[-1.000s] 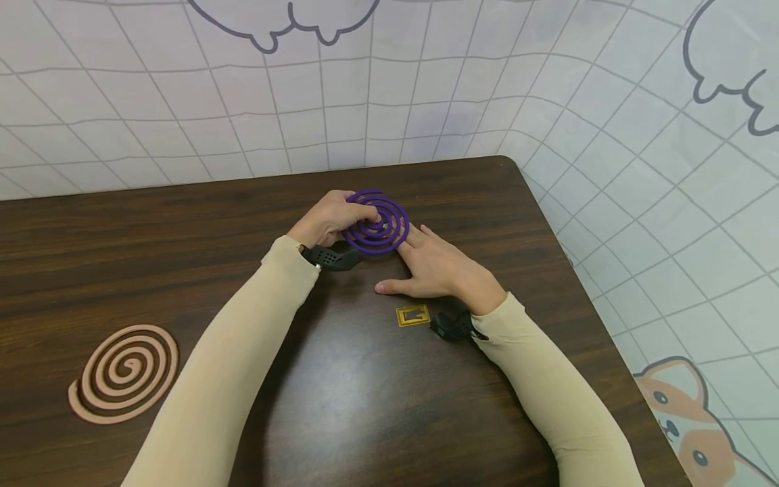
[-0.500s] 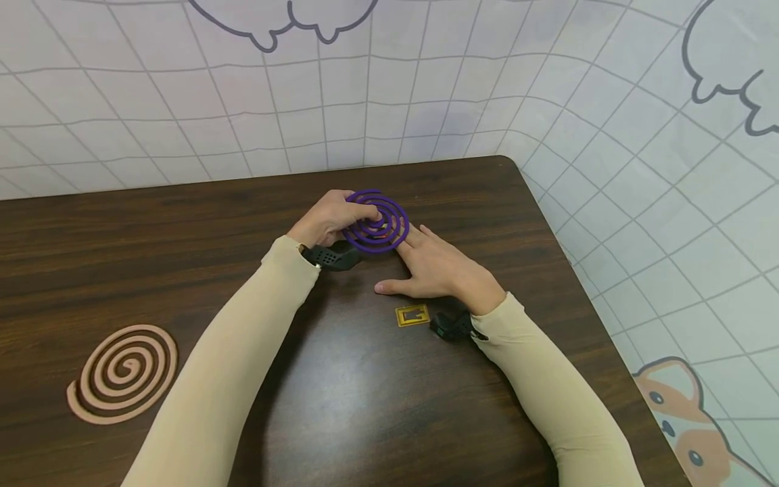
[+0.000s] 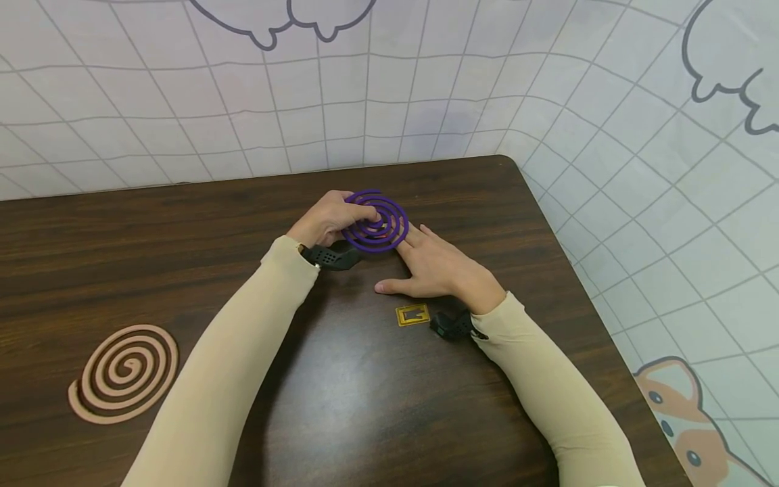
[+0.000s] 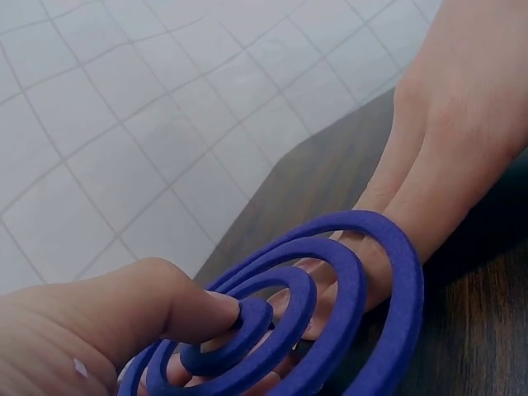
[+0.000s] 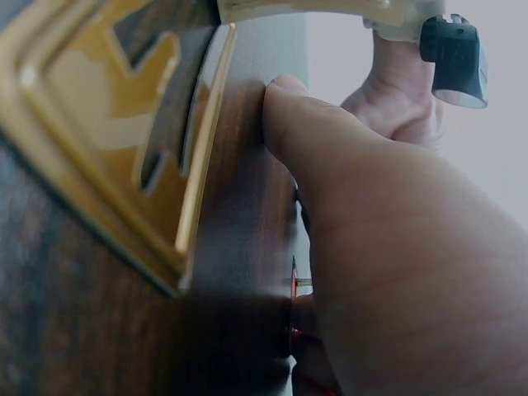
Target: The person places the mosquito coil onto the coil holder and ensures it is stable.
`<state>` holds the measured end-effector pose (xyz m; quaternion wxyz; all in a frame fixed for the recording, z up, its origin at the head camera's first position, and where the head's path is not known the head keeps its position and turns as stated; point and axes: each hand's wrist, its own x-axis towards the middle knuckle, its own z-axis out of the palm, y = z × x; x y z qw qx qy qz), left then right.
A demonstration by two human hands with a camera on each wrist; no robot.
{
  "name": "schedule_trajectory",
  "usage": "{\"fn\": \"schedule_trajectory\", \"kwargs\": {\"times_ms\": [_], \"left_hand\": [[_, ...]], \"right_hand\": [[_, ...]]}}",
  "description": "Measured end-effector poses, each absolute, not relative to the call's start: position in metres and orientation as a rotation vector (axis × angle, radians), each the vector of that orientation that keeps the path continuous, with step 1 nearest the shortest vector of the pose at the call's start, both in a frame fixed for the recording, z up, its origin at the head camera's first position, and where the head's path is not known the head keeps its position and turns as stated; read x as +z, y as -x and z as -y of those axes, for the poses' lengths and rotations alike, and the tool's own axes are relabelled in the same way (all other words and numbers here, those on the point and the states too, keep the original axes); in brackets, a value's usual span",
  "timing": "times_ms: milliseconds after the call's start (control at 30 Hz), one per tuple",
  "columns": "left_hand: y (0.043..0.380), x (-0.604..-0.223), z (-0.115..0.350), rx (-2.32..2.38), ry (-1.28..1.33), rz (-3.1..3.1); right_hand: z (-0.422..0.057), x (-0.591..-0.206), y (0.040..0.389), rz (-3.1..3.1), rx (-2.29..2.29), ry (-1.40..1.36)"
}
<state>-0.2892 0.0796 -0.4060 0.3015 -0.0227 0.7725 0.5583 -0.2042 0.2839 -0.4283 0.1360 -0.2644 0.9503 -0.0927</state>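
Note:
A purple mosquito coil (image 3: 398, 233) is pinched by my left hand (image 3: 331, 216), the thumb on its centre in the left wrist view. The coil is tilted and raised off the table. My right hand (image 3: 441, 264) lies on the table with fingers stretched forward and thumb spread. Its fingertips are partly hidden behind the coil's rings (image 4: 404, 280). In the right wrist view, a thin red edge (image 5: 294, 289) with a small metal prong shows by the right fingers; most of that piece is hidden.
A flat yellow piece with a cut-out (image 3: 412, 315) lies near the right wrist. Farther left, a tan mosquito coil (image 3: 130, 368) lies flat on the dark wooden table (image 3: 341, 419). A white gridded curtain (image 3: 255, 122) borders the table's back and right edges.

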Motion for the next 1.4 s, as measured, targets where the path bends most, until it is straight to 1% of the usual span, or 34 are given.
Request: {"fn": "schedule_trajectory", "kwargs": {"times_ms": [567, 1400], "left_hand": [[0.2928, -0.4075, -0.0737, 1.570, 0.074, -1.879], [0.2952, -0.4116, -0.0720, 1.623, 0.076, -1.817]], "right_hand": [[-0.2821, -0.4271, 0.2051, -2.749, -0.254, 0.757], [-0.2814, -0.4284, 0.2059, -2.754, -0.253, 0.763]]}}
